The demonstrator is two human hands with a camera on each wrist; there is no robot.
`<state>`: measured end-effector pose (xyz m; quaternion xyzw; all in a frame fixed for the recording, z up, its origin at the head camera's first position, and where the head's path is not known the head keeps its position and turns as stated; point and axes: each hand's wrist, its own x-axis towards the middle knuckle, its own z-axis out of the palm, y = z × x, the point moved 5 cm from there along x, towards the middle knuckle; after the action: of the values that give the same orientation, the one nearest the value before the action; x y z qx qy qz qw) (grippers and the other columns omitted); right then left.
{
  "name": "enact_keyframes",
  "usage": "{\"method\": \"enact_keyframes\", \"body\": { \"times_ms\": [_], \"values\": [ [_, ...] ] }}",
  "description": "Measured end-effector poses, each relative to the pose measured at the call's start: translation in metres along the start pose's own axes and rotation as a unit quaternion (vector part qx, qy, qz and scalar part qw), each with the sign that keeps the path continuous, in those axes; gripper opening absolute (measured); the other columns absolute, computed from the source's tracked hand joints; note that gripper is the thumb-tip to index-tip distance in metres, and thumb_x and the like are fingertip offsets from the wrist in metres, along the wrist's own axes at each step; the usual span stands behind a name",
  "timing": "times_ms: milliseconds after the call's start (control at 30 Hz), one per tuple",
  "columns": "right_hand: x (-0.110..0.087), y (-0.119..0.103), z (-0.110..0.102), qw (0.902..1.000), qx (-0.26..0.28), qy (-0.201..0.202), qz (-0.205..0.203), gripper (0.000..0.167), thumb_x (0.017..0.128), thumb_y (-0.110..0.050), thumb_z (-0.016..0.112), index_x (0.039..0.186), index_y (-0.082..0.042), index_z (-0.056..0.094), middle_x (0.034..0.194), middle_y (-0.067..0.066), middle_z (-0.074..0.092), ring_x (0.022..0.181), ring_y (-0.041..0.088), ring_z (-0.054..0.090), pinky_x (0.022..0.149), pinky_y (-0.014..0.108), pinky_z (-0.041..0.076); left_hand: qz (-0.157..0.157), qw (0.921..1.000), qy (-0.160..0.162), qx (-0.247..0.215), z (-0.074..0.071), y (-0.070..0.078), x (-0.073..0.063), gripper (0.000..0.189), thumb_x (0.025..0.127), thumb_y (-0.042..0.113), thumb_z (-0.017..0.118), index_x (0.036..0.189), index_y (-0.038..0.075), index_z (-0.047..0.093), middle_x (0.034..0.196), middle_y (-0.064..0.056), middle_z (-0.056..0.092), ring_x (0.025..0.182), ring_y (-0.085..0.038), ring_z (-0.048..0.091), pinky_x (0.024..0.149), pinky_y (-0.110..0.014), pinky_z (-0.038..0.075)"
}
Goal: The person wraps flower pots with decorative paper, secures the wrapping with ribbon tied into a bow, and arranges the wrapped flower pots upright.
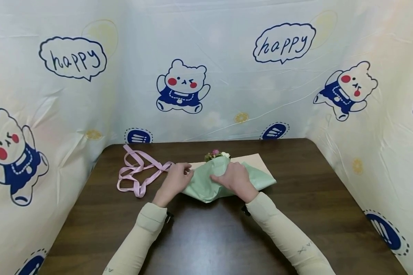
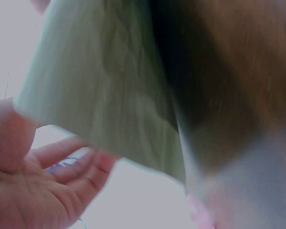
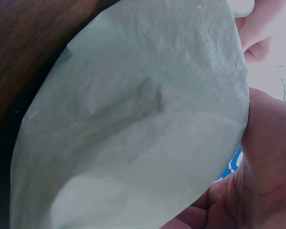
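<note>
A sheet of pale green wrapping paper (image 1: 206,189) lies folded up around a small bunch of flowers (image 1: 215,154), whose pink and white heads show above it. My right hand (image 1: 236,178) grips the paper's upper part, thumb stretched to the left across it. At the paper's left edge is my left hand (image 1: 174,180). Its fingers (image 2: 69,162) are loosely bent beside the green sheet in the left wrist view, with their tips partly behind its edge. The green paper (image 3: 133,105) fills most of the right wrist view and hides part of the right hand's fingers. The flower stems are hidden.
A long pink ribbon (image 1: 137,188) lies in loose loops left of the left hand. Cream-coloured paper (image 1: 256,160) sticks out behind the green sheet. The brown wooden table (image 1: 206,240) ends at a printed curtain (image 1: 227,49) at the back and sides.
</note>
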<state>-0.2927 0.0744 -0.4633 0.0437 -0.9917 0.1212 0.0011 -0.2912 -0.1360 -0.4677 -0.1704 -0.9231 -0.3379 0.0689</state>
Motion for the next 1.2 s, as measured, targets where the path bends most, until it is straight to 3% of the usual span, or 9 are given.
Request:
{"method": "enact_keyframes", "body": {
  "times_ms": [133,267,500,667,867,933,1033,1133,1200],
  "values": [
    [0.0,0.0,0.0,1.0,0.003,0.002,0.0,0.071,0.078,-0.075,0.066,0.077,-0.005,0.064,0.075,0.012,0.065,0.073,0.028,0.066,0.065,0.039,0.053,-0.064,0.9967,-0.047,0.016,-0.009,-0.016,0.0,0.037,0.101,0.025,0.062,0.083,-0.005,0.073,0.061,-0.004,0.059,0.055,-0.017,0.055,0.057,-0.035,0.05],
    [-0.001,0.0,0.001,1.0,0.002,-0.001,0.004,0.07,0.078,-0.075,0.066,0.076,-0.005,0.063,0.075,0.012,0.065,0.074,0.028,0.065,0.064,0.039,0.052,-0.076,0.9898,-0.117,0.031,-0.007,-0.025,0.002,0.058,0.104,0.032,0.056,0.055,0.004,0.062,0.047,0.003,0.045,0.045,-0.013,0.043,0.049,-0.028,0.038],
    [-0.003,-0.004,0.001,0.9998,-0.014,-0.007,0.013,0.073,0.078,-0.075,0.066,0.081,-0.003,0.066,0.078,0.013,0.065,0.074,0.028,0.066,0.059,0.038,0.053,-0.142,0.965,-0.22,-0.005,0.012,-0.044,0.007,0.062,0.105,0.045,0.049,0.062,0.005,0.068,0.055,-0.003,0.063,0.051,-0.014,0.052,0.055,-0.029,0.045],
    [-0.004,-0.007,0.0,0.9996,-0.018,-0.012,0.016,0.074,0.078,-0.075,0.067,0.085,-0.002,0.068,0.08,0.014,0.066,0.075,0.029,0.067,0.059,0.037,0.053,-0.195,0.9474,-0.246,-0.063,0.023,-0.053,0.006,0.058,0.102,0.046,0.055,0.063,0.004,0.066,0.053,-0.002,0.058,0.044,-0.012,0.046,0.047,-0.027,0.041],
    [-0.005,-0.009,-0.003,0.9996,-0.02,-0.005,0.021,0.074,0.078,-0.075,0.068,0.087,-0.001,0.068,0.082,0.015,0.067,0.077,0.03,0.068,0.06,0.038,0.054,-0.199,0.9447,-0.244,-0.092,0.026,-0.054,0.004,0.054,0.093,0.041,0.072,0.054,0.01,0.052,0.048,0.002,0.049,0.043,-0.009,0.047,0.048,-0.026,0.048],
    [-0.005,-0.01,-0.004,0.9995,-0.019,-0.002,0.023,0.075,0.077,-0.075,0.068,0.088,-0.001,0.068,0.084,0.016,0.068,0.078,0.031,0.068,0.061,0.039,0.054,-0.198,0.9428,-0.238,-0.123,0.026,-0.054,0.004,0.046,0.093,0.036,0.073,0.061,0.007,0.057,0.05,0.003,0.048,0.044,-0.009,0.047,0.049,-0.026,0.048],
    [-0.005,-0.011,-0.004,0.9996,-0.02,0.0,0.022,0.074,0.077,-0.074,0.069,0.088,-0.001,0.068,0.084,0.015,0.068,0.078,0.031,0.068,0.061,0.039,0.055,-0.2,0.9345,-0.224,-0.191,0.027,-0.054,0.005,0.026,0.092,0.019,0.073,0.092,-0.006,0.065,0.06,0.001,0.048,0.051,-0.01,0.045,0.053,-0.027,0.045],
    [-0.004,-0.011,-0.004,0.9996,-0.02,-0.001,0.021,0.074,0.078,-0.074,0.069,0.089,-0.001,0.068,0.083,0.015,0.068,0.078,0.031,0.068,0.061,0.039,0.055,-0.208,0.9327,-0.197,-0.219,0.026,-0.055,0.005,0.051,0.087,0.009,0.074,0.128,-0.014,0.055,0.075,-0.005,0.061,0.059,-0.011,0.054,0.058,-0.027,0.05],
    [-0.005,-0.011,-0.005,0.9995,-0.02,-0.005,0.023,0.075,0.078,-0.074,0.068,0.09,-0.001,0.069,0.084,0.015,0.068,0.078,0.031,0.068,0.061,0.039,0.055,-0.208,0.9347,-0.185,-0.221,0.025,-0.057,0.004,0.057,0.085,0.007,0.077,0.132,-0.015,0.053,0.083,-0.009,0.067,0.064,-0.011,0.06,0.063,-0.027,0.055]
  ]
}}
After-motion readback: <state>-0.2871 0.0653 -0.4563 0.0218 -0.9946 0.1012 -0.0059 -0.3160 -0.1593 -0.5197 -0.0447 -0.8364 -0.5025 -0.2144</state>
